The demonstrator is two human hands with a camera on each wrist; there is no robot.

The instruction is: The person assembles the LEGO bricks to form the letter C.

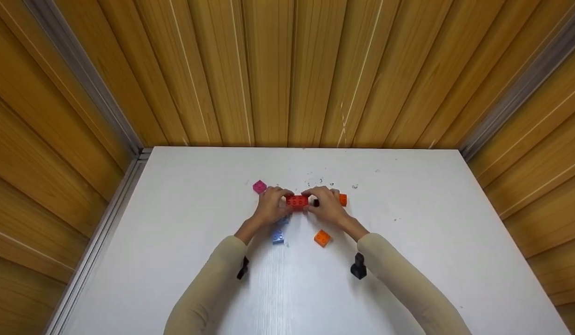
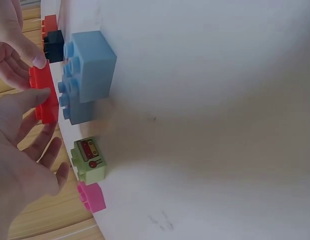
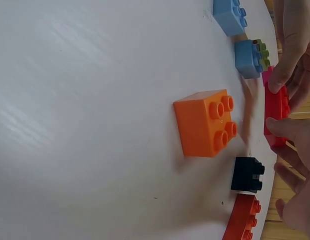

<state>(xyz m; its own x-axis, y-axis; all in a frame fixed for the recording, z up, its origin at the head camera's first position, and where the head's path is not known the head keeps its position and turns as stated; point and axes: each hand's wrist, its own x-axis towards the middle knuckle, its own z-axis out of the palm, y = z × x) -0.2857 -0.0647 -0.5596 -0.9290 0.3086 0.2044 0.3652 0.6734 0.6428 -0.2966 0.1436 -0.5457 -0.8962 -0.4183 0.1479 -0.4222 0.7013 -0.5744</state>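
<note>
Both hands pinch one red toy building brick (image 1: 297, 203), its studs facing up, in the head view. The left hand (image 1: 270, 205) grips its left end between thumb and fingers. At the other end, the right hand (image 1: 326, 204) holds it the same way. In the left wrist view the red brick (image 2: 45, 97) has the left hand's thumb across its side. The right wrist view shows both thumbs on the near side of the red brick (image 3: 275, 115). Whether it touches the table I cannot tell.
Around the hands on the white table (image 1: 176, 260) stand a pink brick (image 1: 259, 186), blue bricks (image 1: 277, 237), an orange brick (image 1: 322, 238), a black brick (image 3: 246, 174), an orange-red brick (image 3: 242, 217) and a printed green brick (image 2: 90, 160). Wood-look panels (image 1: 269, 70) enclose the table's back and sides.
</note>
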